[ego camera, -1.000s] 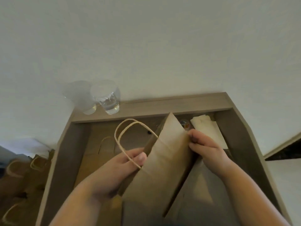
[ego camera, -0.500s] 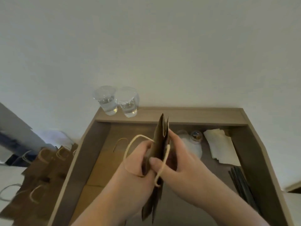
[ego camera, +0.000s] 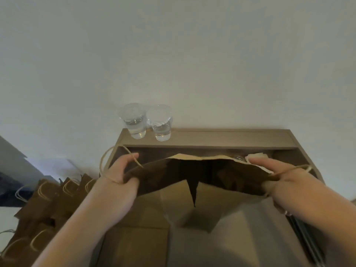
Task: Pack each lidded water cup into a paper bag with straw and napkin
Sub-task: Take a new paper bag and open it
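Note:
I hold a brown paper bag (ego camera: 204,176) stretched wide open over the wooden tray (ego camera: 231,138). My left hand (ego camera: 123,174) grips its left side, with the twine handle looping over my fingers. My right hand (ego camera: 279,176) pinches the right side and its handle. Two lidded clear cups of water (ego camera: 134,121) (ego camera: 160,123) stand side by side on the tray's back ledge. A stack of white napkins (ego camera: 257,156) peeks out behind the bag at the back right. Dark straws (ego camera: 306,245) lie along the tray's right side.
Flat paper bags (ego camera: 152,214) lie stacked in the left of the tray. More brown bags with twine handles (ego camera: 50,199) are bunched on the floor to the left. A white wall (ego camera: 173,54) rises behind.
The bag was folded flat and held edge-on between both hands; my hands have pulled apart sideways and its mouth now gapes wide.

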